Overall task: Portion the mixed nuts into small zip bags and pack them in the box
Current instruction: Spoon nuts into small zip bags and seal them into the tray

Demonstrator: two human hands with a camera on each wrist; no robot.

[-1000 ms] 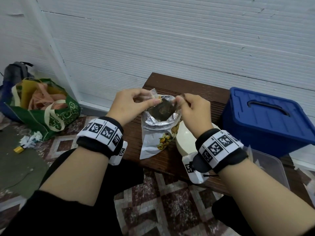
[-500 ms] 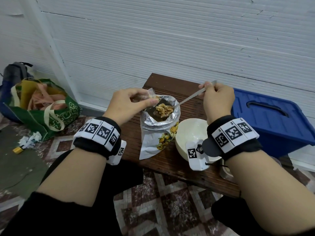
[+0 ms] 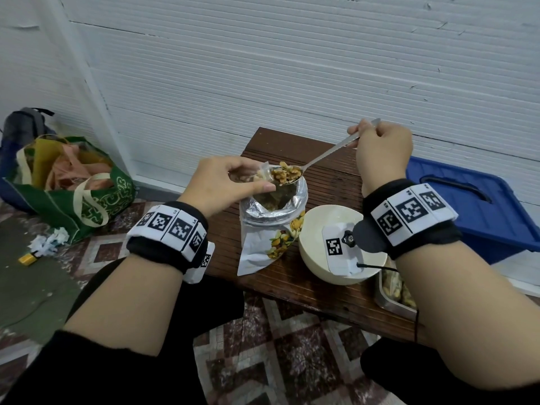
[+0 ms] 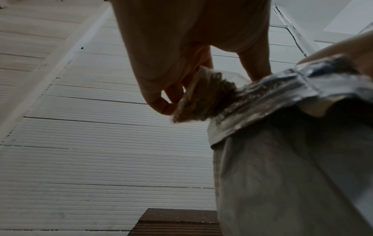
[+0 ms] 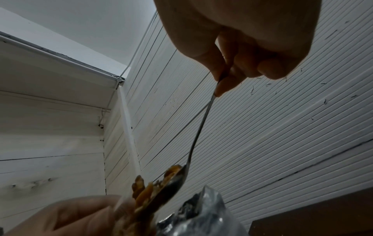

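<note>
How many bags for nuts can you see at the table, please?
2: the foil pouch stands open on the table; the small zip bag is pinched in the left hand beside its mouth. The arms may hide more.

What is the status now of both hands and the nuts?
Left hand pinches small zip bag open over the nut pouch. Right hand holds spoon, loaded with nuts, at bag mouth. Nothing in the way.
</note>
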